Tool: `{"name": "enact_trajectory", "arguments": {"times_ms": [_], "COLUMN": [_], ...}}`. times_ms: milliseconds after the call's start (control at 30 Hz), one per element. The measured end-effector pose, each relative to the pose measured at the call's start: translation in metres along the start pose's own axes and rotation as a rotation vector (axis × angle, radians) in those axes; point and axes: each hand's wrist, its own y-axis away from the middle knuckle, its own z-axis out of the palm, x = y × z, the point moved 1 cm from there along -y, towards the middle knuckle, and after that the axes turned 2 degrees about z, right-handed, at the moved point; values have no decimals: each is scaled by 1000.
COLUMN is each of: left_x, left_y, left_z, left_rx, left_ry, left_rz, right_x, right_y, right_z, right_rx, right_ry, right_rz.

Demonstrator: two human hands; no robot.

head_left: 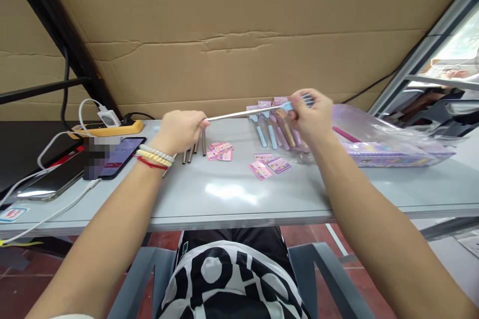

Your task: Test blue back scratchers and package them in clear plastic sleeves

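Observation:
My left hand (180,131) pinches one end of a thin metal rod (243,112) held level above the grey table (239,194). My right hand (311,113) grips the rod's other end, which carries a light blue handle (288,106). Several short metal tubes (195,148) lie on the table under my left hand. Pink sticker cards (220,151) and a second group of cards (268,164) lie in the middle. Below my right hand is a row of blue and purple handled pieces (275,129).
A clear plastic bag with a purple box (389,152) lies right of my hands. At left are a phone (119,155), a second dark phone (52,182), white cables and a yellow power strip (108,128). A cardboard wall (239,35) backs the table.

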Motion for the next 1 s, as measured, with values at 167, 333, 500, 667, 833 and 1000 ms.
{"name": "enact_trajectory", "arguments": {"times_ms": [167,333,500,667,833,1000], "left_x": [-56,-61,-15,39,57,53], "left_y": [7,9,4,-1,3,3], "left_z": [3,1,2,7,9,16], "left_rx": [50,18,-45,-56,-104,-102], "left_ry": [-37,-51,-41,35,97,238], "left_rz": [-161,-269,-144,-8,44,71], "right_x": [1,9,12,9,8,12], "right_y": [-27,-31,-8,38,59,46], "right_z": [-42,-40,-6,39,52,42], "right_rx": [371,431,74,-509,-775,-755], "right_ry": [-143,-104,-16,-15,76,390], "right_rz": [159,57,70,33,-6,-200]}}
